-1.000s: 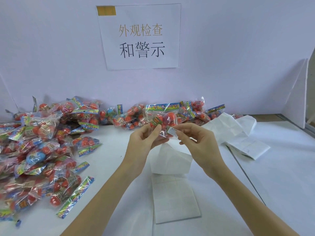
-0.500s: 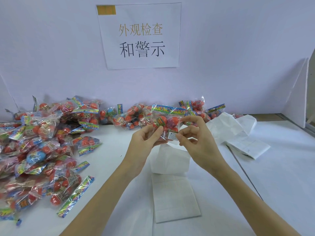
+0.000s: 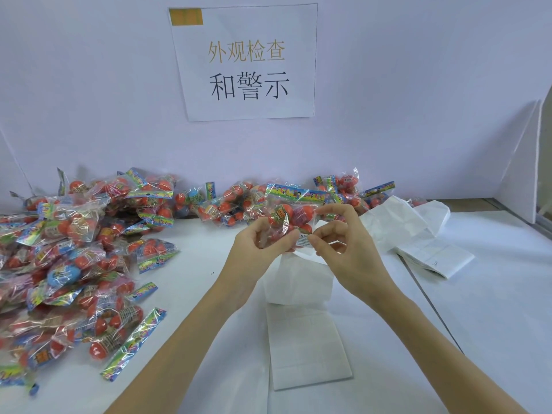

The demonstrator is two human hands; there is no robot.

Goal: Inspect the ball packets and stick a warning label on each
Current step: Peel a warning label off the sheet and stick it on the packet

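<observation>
Head view. At centre, raised above the white table (image 3: 493, 294), a clear ball packet (image 3: 291, 219) is held between two hands. It is a transparent bag with a rainbow-printed header strip along its top edge; inside it are several orange-red balls, at least four visible, one bearing a printed band. The left hand (image 3: 257, 252), at 9 o'clock of the packet, grasps the bag's lower left edge with curled fingers and thumb. The right hand (image 3: 343, 249), at 3 o'clock, has its thumb and forefinger pinched on a small white warning label (image 3: 303, 240) with dark print, which lies against the packet's lower front at 6 o'clock; its remaining fingers arch over the bag's right side.

A large heap of like packets (image 3: 68, 264) fills the table from 7 to 10 o'clock, too many and too overlapped to count; most hold orange-red balls, one a blue ball. A smaller row of packets (image 3: 343, 192) lies along the wall at 12 to 1 o'clock.

Three groups of white backing sheets are seen: one flat sheet (image 3: 307, 348) at 6 o'clock, one curled sheet (image 3: 298, 279) just beyond it beneath the hands, and a crumpled stack (image 3: 430, 249) at 3 o'clock.

One paper sign (image 3: 245, 61) with Chinese characters is fixed to the wall at 12 o'clock.
</observation>
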